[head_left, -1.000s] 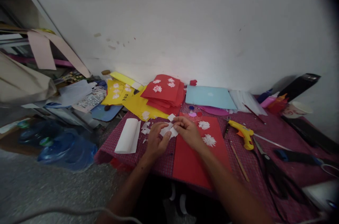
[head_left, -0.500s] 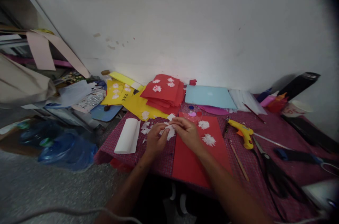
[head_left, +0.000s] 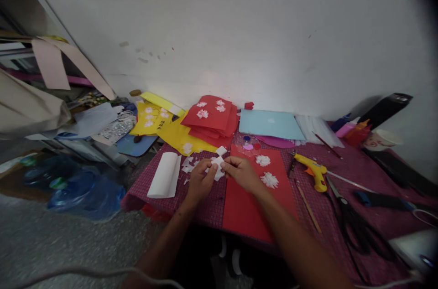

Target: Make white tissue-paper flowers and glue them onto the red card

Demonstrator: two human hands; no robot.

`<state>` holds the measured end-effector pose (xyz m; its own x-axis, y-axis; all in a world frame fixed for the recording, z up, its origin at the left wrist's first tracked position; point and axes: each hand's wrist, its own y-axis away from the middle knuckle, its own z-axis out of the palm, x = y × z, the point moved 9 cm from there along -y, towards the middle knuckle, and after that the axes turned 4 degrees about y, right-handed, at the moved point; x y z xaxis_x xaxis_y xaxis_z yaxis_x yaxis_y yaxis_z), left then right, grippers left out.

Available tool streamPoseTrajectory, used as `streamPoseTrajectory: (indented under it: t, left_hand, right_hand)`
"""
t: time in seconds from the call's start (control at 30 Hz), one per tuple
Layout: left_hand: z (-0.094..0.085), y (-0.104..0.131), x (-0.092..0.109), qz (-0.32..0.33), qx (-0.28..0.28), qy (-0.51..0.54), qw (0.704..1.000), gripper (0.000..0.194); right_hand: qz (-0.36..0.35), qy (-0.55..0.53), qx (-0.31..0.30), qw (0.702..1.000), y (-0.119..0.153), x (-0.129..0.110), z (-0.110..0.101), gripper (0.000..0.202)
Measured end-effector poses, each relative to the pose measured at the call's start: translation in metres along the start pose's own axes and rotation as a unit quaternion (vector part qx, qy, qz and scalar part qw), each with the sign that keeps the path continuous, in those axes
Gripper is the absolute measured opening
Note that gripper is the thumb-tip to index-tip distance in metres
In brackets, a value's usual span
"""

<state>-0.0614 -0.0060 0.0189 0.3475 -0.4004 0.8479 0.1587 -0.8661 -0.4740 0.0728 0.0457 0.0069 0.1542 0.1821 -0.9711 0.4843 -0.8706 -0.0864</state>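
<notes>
— Starting from the left, any change at the hands?

— Yes. With the left hand (head_left: 200, 181), nearly closed, thumb and fingers pinched on the left side of a white paper piece (head_left: 217, 162). Half a second ago, mostly covered by meeting fingertips; now in plain view between both hands, above the table (head_left: 208, 214), just left of the red sheet (head_left: 244, 209).

— And next along?

— With the right hand (head_left: 243, 173), drawn back slightly to the right, thumb and fingertips gathered close at the opposite side of the same piece, apparently gripping too. Too small to tell any folds.

— Meaning what for the work?

— Probably one piece in progress between both hands, not yet set down.

— Now edges and room, again from the left?

— White paper roll (head_left: 162, 177) toward the table's left edge, with only a narrow strip beyond. Then loose white scraps (head_left: 188, 167) just beside the left hand, easy to brush. Nearer the front edge, bare table between roll and red sheet. Just beyond the fingertips, a white square (head_left: 221, 151), easy to nudge.

— Farther right?

— On the red sheet, plain space low down, two white flower shapes (head_left: 269, 180) higher up. Past those, wooden stick (head_left: 310, 209), glue gun (head_left: 316, 172) and scissors (head_left: 346, 209): more crowded, less room for sweeping sideways.
</notes>
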Motion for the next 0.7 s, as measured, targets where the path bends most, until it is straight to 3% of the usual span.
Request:
streamPoseTrajectory:
  t: [0.27, 0.47, 0.7]
  left_hand:
    - [0.001, 0.002, -0.005, 0.004, 0.001, 0.033, 0.999, 0.017]
    - [0.002, 0.001, -0.014, -0.056, -0.008, 0.08, 0.995, 0.018]
    - [0.004, 0.002, -0.02, -0.072, -0.008, 0.115, 0.991, 0.015]
  right_hand:
    - [0.003, 0.009, -0.002, 1.0, 0.0, 0.003, 0.002, 0.031]
    - [0.004, 0.001, 0.005, 1.0, 0.001, 0.004, 0.004, 0.028]
    - [0.01, -0.011, 0.014, 1.0, 0.001, 0.004, 0.003, 0.026]
